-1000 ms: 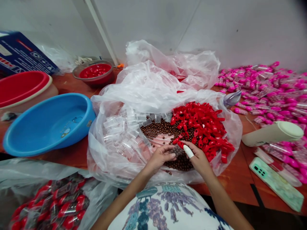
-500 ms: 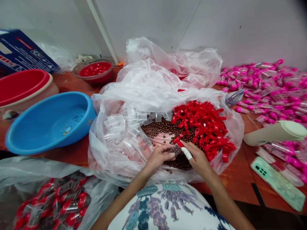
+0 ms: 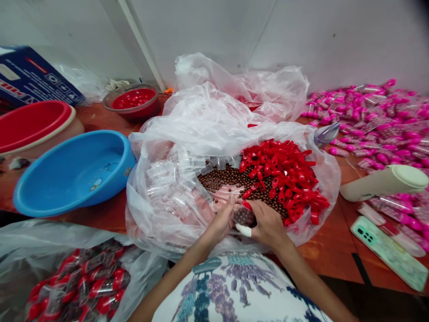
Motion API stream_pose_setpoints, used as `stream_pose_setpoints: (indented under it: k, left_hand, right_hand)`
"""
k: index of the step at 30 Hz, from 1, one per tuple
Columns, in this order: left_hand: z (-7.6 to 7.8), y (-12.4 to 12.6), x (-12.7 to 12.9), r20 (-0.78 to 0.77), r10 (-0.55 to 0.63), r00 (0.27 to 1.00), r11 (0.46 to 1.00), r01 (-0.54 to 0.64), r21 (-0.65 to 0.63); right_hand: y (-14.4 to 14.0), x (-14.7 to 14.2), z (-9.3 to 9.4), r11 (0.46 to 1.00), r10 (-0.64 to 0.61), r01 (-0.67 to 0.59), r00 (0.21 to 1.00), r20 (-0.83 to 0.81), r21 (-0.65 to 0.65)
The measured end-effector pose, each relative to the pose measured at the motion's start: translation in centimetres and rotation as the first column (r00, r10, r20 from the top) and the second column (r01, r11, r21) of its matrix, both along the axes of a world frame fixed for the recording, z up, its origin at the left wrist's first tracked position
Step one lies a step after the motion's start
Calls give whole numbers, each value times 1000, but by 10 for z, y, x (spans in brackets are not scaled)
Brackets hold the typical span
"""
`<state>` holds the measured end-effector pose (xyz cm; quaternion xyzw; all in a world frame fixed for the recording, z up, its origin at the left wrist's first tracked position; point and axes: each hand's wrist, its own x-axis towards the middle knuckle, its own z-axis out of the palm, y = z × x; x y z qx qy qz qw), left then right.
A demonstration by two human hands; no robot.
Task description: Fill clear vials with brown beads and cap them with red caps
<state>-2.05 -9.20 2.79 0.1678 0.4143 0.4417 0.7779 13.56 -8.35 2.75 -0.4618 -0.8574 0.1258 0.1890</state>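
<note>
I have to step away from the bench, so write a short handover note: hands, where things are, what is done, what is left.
Left hand and right hand meet over the brown beads, both pinching a small clear tube filled with beads; a red cap sits at its top end. White tape wraps one right finger.
Empty tubes lie left in the bag, red caps right.
Done: capped red tubes in the bag lower left.
Left: many empty tubes and loose caps.
</note>
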Motion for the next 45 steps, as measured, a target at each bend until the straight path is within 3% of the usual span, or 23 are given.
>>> stream_pose_setpoints:
  k: [6, 11, 14, 17, 20, 29, 32, 34, 37, 39, 42, 45]
  left_hand:
    - [-4, -3, 13, -72, -7, 997, 998, 3, -62]
    - [-1, -4, 7, -140, 9, 990, 998, -18, -63]
    - [2, -2, -1, -86, 12, 996, 999, -15, -41]
    - [3, -1, -7, -62, 3, 998, 998, -6, -56]
    - [2, 0, -10, -56, -5, 998, 998, 1, -67]
    - [2, -5, -9, -10, -10, 1000, 1000, 10, -22]
    - [3, -5, -8, -20, -19, 1000, 1000, 19, -25]
    - [3, -5, -7, -48, -26, 999, 1000, 26, -15]
    - [3, -7, -4, -114, -49, 992, 999, 49, -2]
    - [2, -8, -3, -160, -67, 985, 998, 67, -3]
    - [2, -9, 0, -219, -89, 972, 996, 89, -13]
    - [2, -10, 2, -261, -106, 960, 994, 101, -32]
  right_hand:
    - [-7, -7, -6, 999, 46, -47, 999, -21, -12]
    - [1, 4, -1, 980, 144, -157, 983, -110, -124]
    - [12, 17, -3, 983, 69, -92, 987, -143, -158]
    - [22, 25, -10, 994, 20, -21, 1000, -12, -106]
    - [25, 21, -15, 998, 46, -37, 986, 158, -56]
    - [25, 14, -11, 998, 62, -54, 976, 211, -43]
    - [24, 15, -9, 998, -5, 12, 994, 107, -64]
    - [21, 12, -6, 992, -60, 51, 996, -66, -119]
    - [15, 3, 1, 973, -71, -15, 933, -354, -232]
    - [13, -3, 4, 960, -42, -88, 893, -447, -266]
    - [12, -6, 7, 953, 66, -189, 894, -444, -238]
    - [12, -3, 10, 945, 219, -286, 916, -336, -162]
